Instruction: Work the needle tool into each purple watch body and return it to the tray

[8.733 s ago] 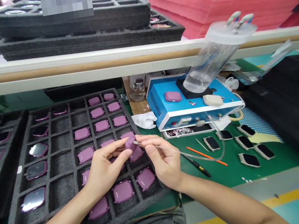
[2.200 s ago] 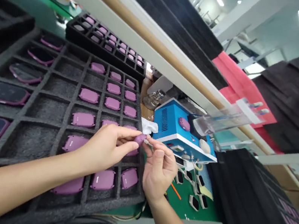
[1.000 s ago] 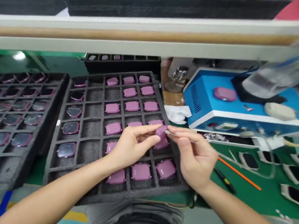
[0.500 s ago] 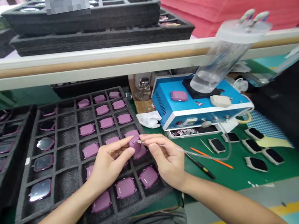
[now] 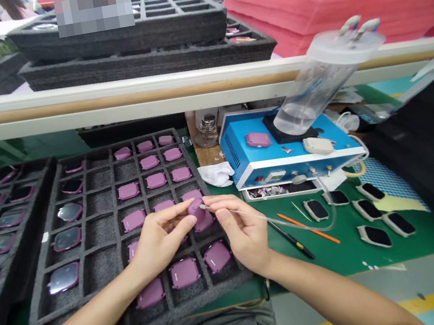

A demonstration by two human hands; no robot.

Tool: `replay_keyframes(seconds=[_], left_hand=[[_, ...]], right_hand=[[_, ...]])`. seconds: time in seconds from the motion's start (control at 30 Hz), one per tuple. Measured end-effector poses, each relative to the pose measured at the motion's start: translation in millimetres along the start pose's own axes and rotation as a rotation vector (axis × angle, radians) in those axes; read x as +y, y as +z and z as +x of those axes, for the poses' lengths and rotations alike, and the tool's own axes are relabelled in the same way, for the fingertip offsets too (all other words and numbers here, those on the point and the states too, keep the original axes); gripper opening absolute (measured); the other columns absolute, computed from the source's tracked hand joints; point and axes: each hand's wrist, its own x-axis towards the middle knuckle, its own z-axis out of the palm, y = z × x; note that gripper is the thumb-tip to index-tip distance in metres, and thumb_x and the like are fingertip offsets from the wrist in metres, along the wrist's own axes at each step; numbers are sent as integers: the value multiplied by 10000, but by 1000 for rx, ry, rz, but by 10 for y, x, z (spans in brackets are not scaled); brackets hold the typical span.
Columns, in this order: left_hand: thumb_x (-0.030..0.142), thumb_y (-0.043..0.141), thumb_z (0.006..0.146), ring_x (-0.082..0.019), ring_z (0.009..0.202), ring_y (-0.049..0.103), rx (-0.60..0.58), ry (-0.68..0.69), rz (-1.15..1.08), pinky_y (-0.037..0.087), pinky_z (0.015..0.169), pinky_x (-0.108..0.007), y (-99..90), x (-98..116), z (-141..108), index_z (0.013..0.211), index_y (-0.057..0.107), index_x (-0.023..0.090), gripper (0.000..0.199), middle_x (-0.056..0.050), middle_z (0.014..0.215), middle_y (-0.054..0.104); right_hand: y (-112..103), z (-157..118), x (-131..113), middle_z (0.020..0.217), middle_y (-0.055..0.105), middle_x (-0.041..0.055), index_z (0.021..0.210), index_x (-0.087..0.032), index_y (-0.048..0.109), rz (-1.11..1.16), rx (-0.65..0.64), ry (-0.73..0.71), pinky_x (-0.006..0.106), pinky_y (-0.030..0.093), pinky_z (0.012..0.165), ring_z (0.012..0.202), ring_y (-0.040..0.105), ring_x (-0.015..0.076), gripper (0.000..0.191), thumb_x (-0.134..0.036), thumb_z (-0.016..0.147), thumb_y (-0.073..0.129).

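Between thumb and fingers, my left hand [image 5: 167,232] pinches a small purple watch case [image 5: 195,208], tilted up above the foam tray. My right hand [image 5: 243,227] is closed on the tip end of a thin clear tube [image 5: 268,219], and its pale tip touches or nearly touches the case. The tube loops away to the right toward the blue machine [image 5: 299,158]. Under both hands lies the black foam tray [image 5: 101,270], holding purple watch cases [image 5: 184,273] on the right and dark-screened watches [image 5: 67,239] in the left column.
A second tray of watches [image 5: 2,245] lies left. On the blue machine stand a clear cylinder [image 5: 300,110] and a loose purple case [image 5: 258,139]. Right of my hand are an orange stick [image 5: 307,229], a black pen [image 5: 292,240] and several pale watches [image 5: 374,236]. A shelf edge [image 5: 129,110] crosses above.
The camera view has shifted slightly. Both hands keep the same hold, with the tube tip still at the purple watch case.
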Motion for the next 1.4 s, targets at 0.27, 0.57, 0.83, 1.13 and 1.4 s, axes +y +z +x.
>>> replay_keyframes(seconds=[0.27,0.57,0.83,1.13,1.4], left_hand=[[330,795,835,-312,1114,771,-11,2,-43,619,1004,-419,2,-18,-14,1227,786,147,433,-110,1221,776],[347,786,844,-311,1119,769,-18,-4,-31,618,1003,-422,3,-4,-36,1226,786,151,430,-110,1234,774],[362,785,835,-304,1065,784,-13,-26,-21,634,954,-407,-3,14,-37,1238,780,134,463,-125,1201,791],[387,791,824,-293,964,795,12,-5,13,654,869,-403,-9,17,-20,1192,803,137,445,-127,1108,823],[365,817,794,-294,982,801,19,-13,-12,652,915,-406,7,16,-38,1192,803,144,455,-115,1114,822]], right_hand=[[9,-12,-2,1050,786,66,1020,-248,768,6,0,8,348,630,923,1040,757,191,175,-192,1007,603],[10,-26,-14,1045,796,69,995,-242,765,-11,12,6,374,639,921,1022,764,202,152,-209,999,617],[18,-12,-7,1037,788,72,1002,-234,764,2,6,11,357,638,921,1026,758,190,158,-209,1005,609],[18,-3,4,1044,793,71,1004,-236,758,-12,9,3,352,644,911,1018,761,187,152,-231,1009,606],[25,4,-7,1033,798,68,990,-238,763,-14,13,-7,351,646,904,1006,767,189,155,-227,1004,609]])
